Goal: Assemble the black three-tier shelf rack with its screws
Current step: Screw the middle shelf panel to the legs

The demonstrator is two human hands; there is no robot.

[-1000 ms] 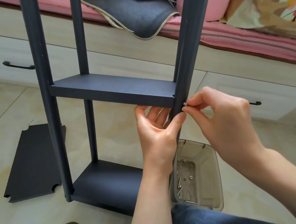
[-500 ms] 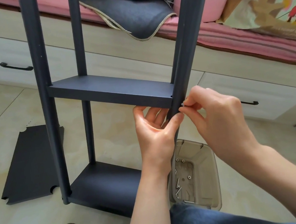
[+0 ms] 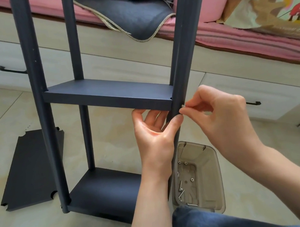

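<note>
The black rack stands on the floor with a middle shelf [image 3: 107,95] and a bottom shelf [image 3: 106,191] fixed between upright posts. My left hand [image 3: 155,132] grips the near right post [image 3: 183,65] just under the middle shelf, thumb across its front. My right hand [image 3: 222,120] pinches a small silver screw [image 3: 183,106] against the post's side at shelf height. A loose black shelf panel [image 3: 33,169] lies flat on the floor to the left.
A translucent plastic box [image 3: 199,176] with several screws sits on the floor behind my right knee. White drawers with black handles [image 3: 11,70] run under a pink bed with dark fabric [image 3: 131,17]. My jeans-clad knees fill the bottom edge.
The view drifted slightly. My right hand's fingers have shifted on the screw at the post; my left hand keeps its hold on the post.
</note>
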